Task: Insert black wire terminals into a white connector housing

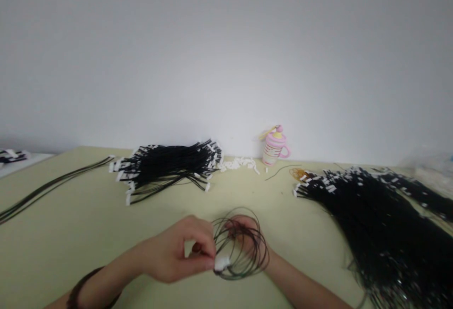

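A loose coil of thin dark wire (260, 266) is held up between my two hands over the table. My left hand (184, 247) pinches the coil's left side, thumb and forefinger meeting beside a white connector (222, 263). On the far right side of the loops, my right hand (244, 233) has its fingers curled about the strands. The loops cover part of that hand, and its fingertips are blurred. A dark band circles my left wrist.
The pale table (247, 196) holds a bundle of black cables with white connectors (170, 160), small white pieces (235, 163), a pink-and-white mug (272, 147), orange rubber bands (297, 173) and a large heap of black wires (382, 224). Several long wires (53, 184) lie left.
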Tool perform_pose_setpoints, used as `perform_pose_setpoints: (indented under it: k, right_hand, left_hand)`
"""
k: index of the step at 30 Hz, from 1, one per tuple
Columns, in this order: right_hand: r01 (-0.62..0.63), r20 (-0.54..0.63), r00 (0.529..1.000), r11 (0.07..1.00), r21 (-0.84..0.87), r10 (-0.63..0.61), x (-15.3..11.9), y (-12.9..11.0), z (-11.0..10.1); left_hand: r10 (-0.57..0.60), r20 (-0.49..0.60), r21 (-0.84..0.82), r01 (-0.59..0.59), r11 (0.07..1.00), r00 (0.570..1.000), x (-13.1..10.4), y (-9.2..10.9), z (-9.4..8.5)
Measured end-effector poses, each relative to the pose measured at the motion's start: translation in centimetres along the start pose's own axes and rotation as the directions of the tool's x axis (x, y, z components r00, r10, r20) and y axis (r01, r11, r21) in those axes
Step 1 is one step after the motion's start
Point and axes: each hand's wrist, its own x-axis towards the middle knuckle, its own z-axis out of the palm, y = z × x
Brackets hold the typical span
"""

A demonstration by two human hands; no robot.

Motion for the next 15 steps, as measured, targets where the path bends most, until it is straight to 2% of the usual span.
perform_pose_setpoints:
  k: [2, 5, 8, 10, 12, 15]
  right_hand:
    - [-0.182, 0.024, 0.983, 0.964, 0.192, 0.181, 0.3, -0.3, -0.3]
    - [-0.415, 0.079, 0.900, 0.784, 0.462, 0.429, 1.0, -0.5, -0.8]
    - [-0.492, 0.111, 0.844, 0.674, 0.552, 0.525, 1.6, -0.5, -1.4]
    - [-0.510, 0.090, 0.799, 0.591, 0.625, 0.594, 1.8, -0.5, -1.8]
    - [-0.467, 0.000, 0.787, 0.596, 0.653, 0.617, 1.8, -0.6, -1.9]
    - [-0.350, -0.187, 0.836, 0.763, 0.544, 0.517, 1.3, -0.6, -1.9]
  left_hand:
    - [0.101, 0.150, 0.218, -0.132, 0.967, 0.984, -0.1, 0.6, 0.9]
    - [0.141, 0.289, 0.449, -0.265, 0.853, 0.947, -0.1, 0.9, 2.4]
    - [0.128, 0.346, 0.608, -0.326, 0.724, 0.929, -0.2, 0.5, 3.7]
    - [0.091, 0.343, 0.692, -0.317, 0.649, 0.935, -0.2, 0.1, 4.2]
    - [0.038, 0.312, 0.766, -0.275, 0.581, 0.949, -0.1, -0.4, 4.4]
    - [-0.024, 0.274, 0.816, -0.220, 0.534, 0.961, 0.1, -1.2, 4.2]
